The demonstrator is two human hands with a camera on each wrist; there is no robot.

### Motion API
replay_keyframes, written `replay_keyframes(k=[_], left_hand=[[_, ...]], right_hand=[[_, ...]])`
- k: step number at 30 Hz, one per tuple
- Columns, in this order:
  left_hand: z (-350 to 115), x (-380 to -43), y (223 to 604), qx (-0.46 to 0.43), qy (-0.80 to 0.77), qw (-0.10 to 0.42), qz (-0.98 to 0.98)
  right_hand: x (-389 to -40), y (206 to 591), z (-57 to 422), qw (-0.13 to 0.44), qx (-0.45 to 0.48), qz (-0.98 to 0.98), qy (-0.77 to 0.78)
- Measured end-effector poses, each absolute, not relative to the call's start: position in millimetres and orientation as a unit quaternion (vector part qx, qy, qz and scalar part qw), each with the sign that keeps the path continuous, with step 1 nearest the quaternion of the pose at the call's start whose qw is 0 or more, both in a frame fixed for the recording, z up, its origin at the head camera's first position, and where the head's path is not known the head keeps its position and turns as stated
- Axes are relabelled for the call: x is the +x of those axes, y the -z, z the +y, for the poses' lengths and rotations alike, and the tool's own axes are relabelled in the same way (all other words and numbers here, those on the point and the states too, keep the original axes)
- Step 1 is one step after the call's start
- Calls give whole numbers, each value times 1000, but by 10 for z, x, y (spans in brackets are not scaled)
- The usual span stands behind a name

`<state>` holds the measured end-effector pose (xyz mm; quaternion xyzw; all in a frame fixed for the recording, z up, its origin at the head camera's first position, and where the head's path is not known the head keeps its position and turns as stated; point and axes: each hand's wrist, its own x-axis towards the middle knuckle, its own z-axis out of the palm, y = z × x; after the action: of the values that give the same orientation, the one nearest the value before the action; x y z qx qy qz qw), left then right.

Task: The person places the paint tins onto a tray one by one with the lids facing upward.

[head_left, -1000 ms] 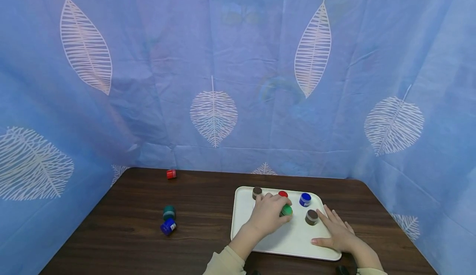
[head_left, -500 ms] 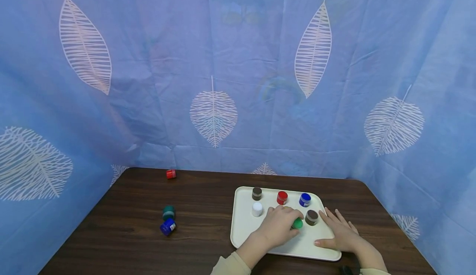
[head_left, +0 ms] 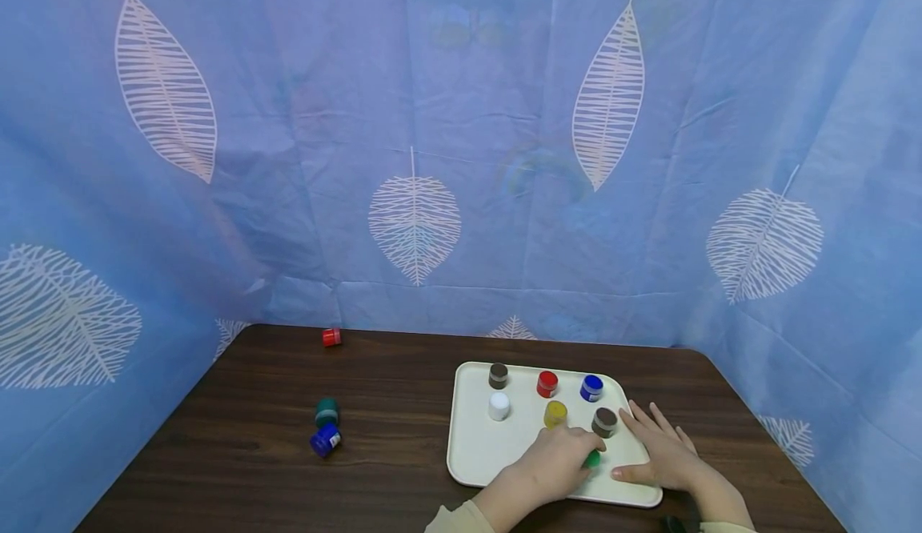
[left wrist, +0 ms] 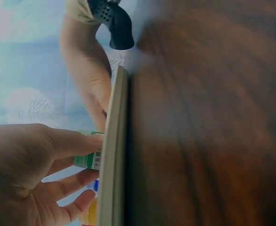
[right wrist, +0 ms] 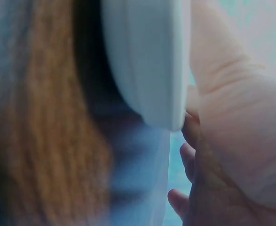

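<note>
My left hand [head_left: 553, 462] pinches a small green-lidded paint jar [left wrist: 85, 157] between thumb and fingers, low over the front right part of the white tray [head_left: 475, 453]. In the head view only a bit of its green lid [head_left: 592, 459] shows past the fingers. A yellow jar [head_left: 555, 414] stands just beyond that hand, and a brown jar [head_left: 604, 422] is to its right. My right hand [head_left: 666, 453] lies spread at the tray's right edge, with its thumb over the tray and its fingers along the outer side.
A dark brown jar [head_left: 498, 375], a red jar [head_left: 547, 383], a blue jar [head_left: 591, 388] and a white jar [head_left: 499, 406] stand on the tray. Left on the wooden table [head_left: 238, 453] are a teal jar [head_left: 326, 412], a tipped blue jar [head_left: 326, 440] and a tipped red jar [head_left: 331, 337].
My left hand has carried the green-lidded jar rightward and nearer over the tray, uncovering the white, red and yellow jars. My right hand has stayed at the tray's edge, shifting only slightly.
</note>
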<state>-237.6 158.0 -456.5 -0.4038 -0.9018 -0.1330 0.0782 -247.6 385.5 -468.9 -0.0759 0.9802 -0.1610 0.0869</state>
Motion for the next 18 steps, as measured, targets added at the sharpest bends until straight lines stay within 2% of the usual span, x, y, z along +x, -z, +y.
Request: replay_keyframes(k=[11, 18], left_hand=[[1618, -2361, 4601, -400, 154, 52, -902], [1502, -2428, 4495, -371, 154, 56, -914]], right_hand=[[-2464, 4666, 3846, 87, -77, 979, 166], [-2481, 4682, 3848, 91, -74, 980, 159]])
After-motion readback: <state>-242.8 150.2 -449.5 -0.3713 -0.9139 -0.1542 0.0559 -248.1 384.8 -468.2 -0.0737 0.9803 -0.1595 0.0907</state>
